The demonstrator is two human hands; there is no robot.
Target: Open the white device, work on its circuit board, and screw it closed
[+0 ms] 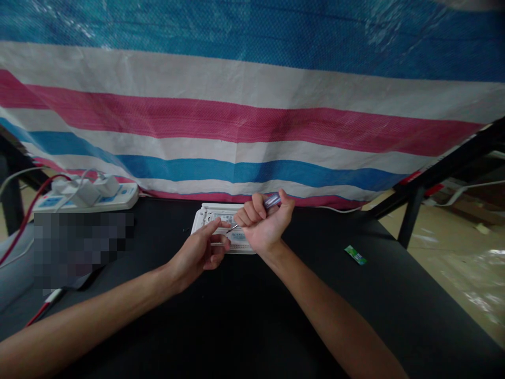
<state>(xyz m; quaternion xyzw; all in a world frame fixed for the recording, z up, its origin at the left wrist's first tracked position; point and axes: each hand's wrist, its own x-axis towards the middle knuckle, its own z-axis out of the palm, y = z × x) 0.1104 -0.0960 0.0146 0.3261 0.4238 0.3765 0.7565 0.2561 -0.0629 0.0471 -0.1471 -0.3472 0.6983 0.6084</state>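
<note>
My right hand (265, 223) is wrapped round the purple, see-through handle of a screwdriver (272, 200). Its thin metal shaft slants down to the left, over a white flat device (241, 247) with printed labels. That device lies on the black table, partly covered by both hands. My left hand (203, 250) is at the device's left side, its index finger stretched out close to the screwdriver's tip and the other fingers loosely curled. Nothing can be seen between the left fingers. Whether the tip touches the device or a finger, I cannot make out.
A white power strip (128, 197) with plugged-in chargers and cables sits at the back left of the black table (307, 295). In front of it is a pixelated dark item. A small green packet (355, 255) lies at the right. Behind hangs a striped plastic sheet (236, 121).
</note>
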